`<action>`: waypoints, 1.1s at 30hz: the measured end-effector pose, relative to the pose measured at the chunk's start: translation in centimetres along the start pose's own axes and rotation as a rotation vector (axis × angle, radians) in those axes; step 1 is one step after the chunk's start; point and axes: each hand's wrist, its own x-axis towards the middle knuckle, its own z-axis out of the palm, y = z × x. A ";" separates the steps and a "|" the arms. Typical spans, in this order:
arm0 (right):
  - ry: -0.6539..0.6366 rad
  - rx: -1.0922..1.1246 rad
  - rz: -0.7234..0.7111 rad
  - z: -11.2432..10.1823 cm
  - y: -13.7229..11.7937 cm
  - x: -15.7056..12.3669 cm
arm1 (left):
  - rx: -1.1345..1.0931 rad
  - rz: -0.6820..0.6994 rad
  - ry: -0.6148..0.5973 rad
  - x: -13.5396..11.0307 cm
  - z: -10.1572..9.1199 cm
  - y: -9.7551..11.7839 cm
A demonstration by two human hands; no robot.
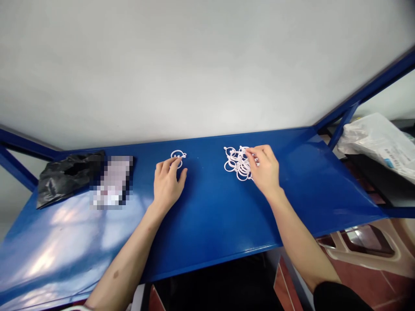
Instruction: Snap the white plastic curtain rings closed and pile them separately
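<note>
On the blue metal shelf (210,207) lies a single white plastic ring (178,154), and my left hand (167,181) rests palm down with its fingertips touching that ring, fingers stretched out. To the right sits a pile of several white plastic rings (236,163). My right hand (265,169) reaches into the right side of that pile, with its fingertips pinched on one of the rings.
A crumpled black plastic bag (65,176) lies at the shelf's left, with a blurred flat item (113,181) beside it. Behind the shelf rises a white wall. A clear plastic bag (378,140) lies at far right. Plastic stools (366,244) stand below right.
</note>
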 end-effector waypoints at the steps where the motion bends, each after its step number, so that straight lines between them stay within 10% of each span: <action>1: -0.026 -0.060 0.028 -0.3 1.1 0.3 | 0.054 -0.019 -0.021 0.1 0.2 -0.4; 9: -0.254 -0.173 0.106 -0.5 3.9 0.2 | 0.168 -0.019 -0.072 -0.2 0.8 -1.6; 19: -0.117 -0.177 0.092 -0.3 2.8 0.3 | 0.196 -0.034 0.068 0.1 0.3 -1.1; 33: -0.168 -0.031 -0.084 1.2 -1.1 -0.9 | 0.264 -0.046 -0.053 -0.1 0.7 -1.3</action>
